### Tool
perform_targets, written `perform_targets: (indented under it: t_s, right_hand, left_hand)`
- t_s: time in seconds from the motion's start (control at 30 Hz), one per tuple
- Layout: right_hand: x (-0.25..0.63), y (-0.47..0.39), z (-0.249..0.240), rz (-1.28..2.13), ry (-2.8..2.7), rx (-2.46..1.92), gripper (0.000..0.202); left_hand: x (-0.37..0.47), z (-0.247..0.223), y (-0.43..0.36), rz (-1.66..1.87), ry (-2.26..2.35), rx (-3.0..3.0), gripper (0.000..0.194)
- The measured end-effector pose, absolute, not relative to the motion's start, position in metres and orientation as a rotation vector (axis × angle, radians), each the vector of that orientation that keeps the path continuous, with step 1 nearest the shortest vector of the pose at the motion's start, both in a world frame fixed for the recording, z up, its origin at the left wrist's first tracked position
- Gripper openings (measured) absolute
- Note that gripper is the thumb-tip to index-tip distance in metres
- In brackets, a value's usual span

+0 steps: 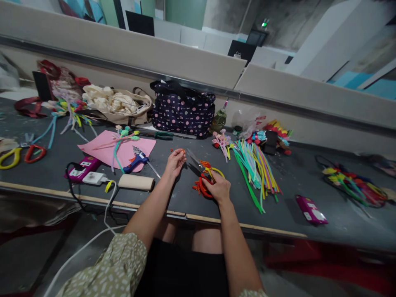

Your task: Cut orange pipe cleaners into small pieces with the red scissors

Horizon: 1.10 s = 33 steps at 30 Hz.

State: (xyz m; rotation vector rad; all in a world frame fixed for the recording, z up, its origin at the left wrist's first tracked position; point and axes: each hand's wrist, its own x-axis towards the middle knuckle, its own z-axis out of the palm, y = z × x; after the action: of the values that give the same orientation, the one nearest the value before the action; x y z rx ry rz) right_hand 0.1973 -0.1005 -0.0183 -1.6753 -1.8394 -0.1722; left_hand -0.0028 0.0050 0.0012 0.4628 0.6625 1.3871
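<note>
Trimming a scrap of orange at the workbench, just in front of the spotted bag (pixel 184 111).
From where I stand, the left hand (pixel 175 162) pinches a small orange piece (pixel 183 151) between its fingertips, on the person's side of the bag, while the right hand (pixel 220 187) grips the scissors (pixel 200 166), blades parted and pointing towards that pinch. Fuzzy orange strands (pixel 197 188) lie under the handles, also in front of the bag. To the bag's front left, a glue gun (pixel 136 161) sits on pink paper (pixel 103 142); to its front right, pastel stems (pixel 252 163) fan out. I'd judge the step in hand to be snipping or shaping little pieces; any next cut calls for a steady pinch and fingertips well away from the blades.
</note>
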Motion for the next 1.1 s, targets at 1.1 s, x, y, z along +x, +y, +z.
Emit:
perform_targets:
  t_s: [1.1]
  right_hand:
    - [0.1987,-0.1009,-0.0196,-0.162,-1.883,-1.683,0.05]
  left_hand:
    - [-0.0015,0.0026,0.0064,1.384,0.695,0.448,0.021]
